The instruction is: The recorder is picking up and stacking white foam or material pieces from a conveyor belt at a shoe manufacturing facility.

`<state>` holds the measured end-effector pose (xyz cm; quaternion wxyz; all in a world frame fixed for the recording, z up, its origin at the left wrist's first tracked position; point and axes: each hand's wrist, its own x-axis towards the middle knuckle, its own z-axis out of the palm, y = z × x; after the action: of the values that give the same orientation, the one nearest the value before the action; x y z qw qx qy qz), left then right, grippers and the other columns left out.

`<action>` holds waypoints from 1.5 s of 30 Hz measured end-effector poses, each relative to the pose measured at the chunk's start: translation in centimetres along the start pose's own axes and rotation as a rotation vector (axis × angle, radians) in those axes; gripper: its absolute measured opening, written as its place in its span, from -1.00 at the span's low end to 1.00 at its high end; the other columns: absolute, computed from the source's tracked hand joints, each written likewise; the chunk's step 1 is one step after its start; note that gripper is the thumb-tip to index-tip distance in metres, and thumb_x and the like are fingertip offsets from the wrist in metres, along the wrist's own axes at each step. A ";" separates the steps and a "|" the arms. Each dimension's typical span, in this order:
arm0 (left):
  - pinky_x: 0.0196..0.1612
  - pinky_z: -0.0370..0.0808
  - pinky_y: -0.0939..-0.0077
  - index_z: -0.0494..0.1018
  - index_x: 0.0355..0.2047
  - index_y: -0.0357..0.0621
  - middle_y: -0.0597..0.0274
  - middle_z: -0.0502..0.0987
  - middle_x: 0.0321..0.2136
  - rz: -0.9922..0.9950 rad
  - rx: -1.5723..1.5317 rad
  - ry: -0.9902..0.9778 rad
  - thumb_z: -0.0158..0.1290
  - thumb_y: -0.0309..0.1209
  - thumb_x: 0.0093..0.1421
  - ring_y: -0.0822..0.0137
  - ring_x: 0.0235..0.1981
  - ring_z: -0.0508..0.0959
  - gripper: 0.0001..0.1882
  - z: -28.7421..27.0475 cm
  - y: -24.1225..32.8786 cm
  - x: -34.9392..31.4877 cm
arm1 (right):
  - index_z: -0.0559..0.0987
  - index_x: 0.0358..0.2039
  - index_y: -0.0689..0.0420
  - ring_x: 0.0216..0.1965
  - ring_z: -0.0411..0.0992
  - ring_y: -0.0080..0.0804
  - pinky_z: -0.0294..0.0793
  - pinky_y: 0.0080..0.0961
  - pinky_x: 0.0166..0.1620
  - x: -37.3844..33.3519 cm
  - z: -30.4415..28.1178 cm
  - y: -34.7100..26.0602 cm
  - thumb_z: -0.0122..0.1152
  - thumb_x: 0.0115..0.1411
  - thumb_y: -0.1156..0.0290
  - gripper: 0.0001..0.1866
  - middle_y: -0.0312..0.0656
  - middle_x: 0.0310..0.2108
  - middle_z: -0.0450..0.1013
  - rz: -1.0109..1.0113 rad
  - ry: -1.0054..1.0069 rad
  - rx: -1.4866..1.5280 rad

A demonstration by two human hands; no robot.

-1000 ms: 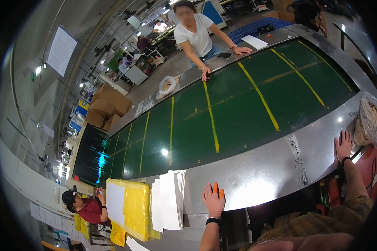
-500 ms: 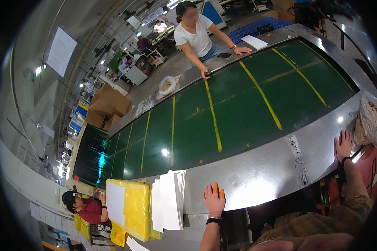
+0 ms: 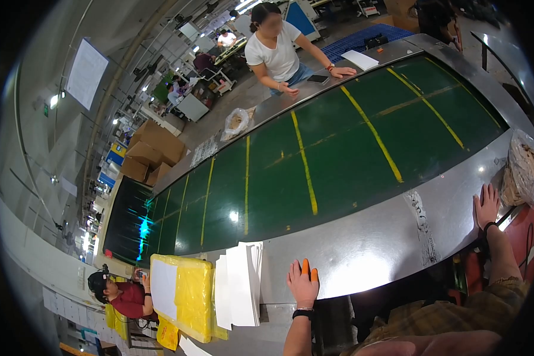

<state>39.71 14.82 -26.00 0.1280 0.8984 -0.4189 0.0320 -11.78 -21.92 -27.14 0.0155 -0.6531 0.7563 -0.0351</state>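
My left hand (image 3: 303, 283) lies on the near metal edge of a conveyor table (image 3: 344, 249), fingers spread, with orange covers on two fingers. Just left of it stands a stack of white paper sheets (image 3: 239, 285), beside a yellow plastic-wrapped pack (image 3: 193, 296). My right hand (image 3: 487, 204) rests flat on the metal edge at the right, fingers apart, close to a clear plastic bag of brown items (image 3: 521, 169). Neither hand holds anything. Between the metal edges runs the green belt (image 3: 338, 154), marked with yellow lines.
Across the belt stands a co-worker in a white shirt (image 3: 273, 53), one hand on the far edge near a phone (image 3: 318, 79) and white paper (image 3: 360, 60). At the belt's left end is another person in dark red (image 3: 127, 298). Cardboard boxes (image 3: 154, 148) stand beyond.
The co-worker across has lifted one hand back from the belt's edge toward the body. The belt's yellow lines have shifted slightly right. My hands have not moved.
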 end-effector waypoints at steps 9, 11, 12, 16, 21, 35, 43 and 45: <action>0.37 0.00 0.01 0.39 0.19 -0.11 -0.12 0.25 0.29 0.007 -0.009 0.019 -0.02 -0.18 0.27 -0.04 0.34 0.19 -0.48 0.3 -0.6 0.1 | 0.19 0.37 -0.02 0.45 -0.12 -0.03 -0.18 -0.01 0.43 -0.2 0.1 -0.3 -0.04 0.31 -0.05 -0.31 -0.16 0.44 0.01 -0.009 0.007 0.018; 0.37 0.01 0.01 0.39 0.19 -0.11 -0.12 0.26 0.29 0.013 -0.005 0.020 -0.02 -0.18 0.27 -0.04 0.33 0.19 -0.48 0.3 -0.7 0.1 | 0.20 0.37 -0.02 0.45 -0.12 -0.03 -0.18 -0.01 0.43 -0.3 0.2 -0.3 -0.03 0.30 -0.06 -0.30 -0.16 0.44 0.01 -0.008 0.010 0.021; 0.36 0.01 0.01 0.40 0.19 -0.11 -0.13 0.26 0.28 0.014 -0.012 0.026 -0.02 -0.18 0.27 -0.05 0.33 0.20 -0.49 0.3 -0.6 0.2 | 0.20 0.37 -0.02 0.45 -0.12 -0.03 -0.18 -0.01 0.43 -0.3 0.3 -0.2 -0.03 0.30 -0.06 -0.30 -0.16 0.44 0.01 -0.004 0.010 0.019; 0.35 0.02 0.00 0.40 0.18 -0.12 -0.14 0.28 0.26 0.023 -0.028 0.045 -0.01 -0.20 0.27 -0.06 0.31 0.22 -0.50 0.4 -0.8 0.2 | 0.21 0.36 -0.03 0.45 -0.11 -0.03 -0.18 -0.01 0.43 -0.3 0.4 -0.4 -0.03 0.29 -0.05 -0.31 -0.15 0.43 0.02 -0.003 0.026 0.031; 0.35 0.02 0.00 0.42 0.17 -0.12 -0.12 0.27 0.27 0.028 -0.034 0.049 -0.01 -0.18 0.27 -0.06 0.31 0.22 -0.50 0.2 -0.9 0.1 | 0.21 0.36 -0.03 0.44 -0.10 -0.02 -0.15 -0.01 0.42 -0.7 0.0 -0.8 -0.03 0.29 -0.04 -0.31 -0.15 0.43 0.03 -0.016 0.023 0.033; 0.35 0.04 0.01 0.45 0.15 -0.11 -0.09 0.27 0.28 0.030 -0.015 0.058 0.01 -0.17 0.26 -0.04 0.32 0.22 -0.51 0.5 -1.5 0.3 | 0.24 0.34 0.00 0.44 -0.09 -0.01 -0.13 0.02 0.41 -0.9 0.5 -0.9 0.00 0.29 -0.04 -0.32 -0.14 0.42 0.05 -0.025 0.061 0.052; 0.34 0.04 0.00 0.44 0.15 -0.13 -0.12 0.28 0.26 0.031 -0.017 0.064 0.00 -0.19 0.27 -0.08 0.30 0.23 -0.51 0.2 -1.9 0.2 | 0.25 0.34 -0.01 0.43 -0.08 0.00 -0.13 0.02 0.41 -1.1 0.6 -1.5 0.01 0.28 -0.04 -0.32 -0.13 0.41 0.07 -0.029 0.065 0.060; 0.34 0.05 0.00 0.44 0.15 -0.14 -0.13 0.29 0.26 0.033 -0.016 0.067 0.01 -0.20 0.27 -0.08 0.30 0.23 -0.51 0.2 -2.0 0.2 | 0.26 0.33 -0.01 0.43 -0.07 0.00 -0.13 0.02 0.41 -1.3 0.5 -1.7 0.01 0.28 -0.04 -0.32 -0.14 0.40 0.08 -0.038 0.079 0.066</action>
<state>41.38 15.88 -26.58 0.1487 0.8887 -0.4294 0.0606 -9.90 -20.91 -27.58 0.0065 -0.6646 0.7422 -0.0861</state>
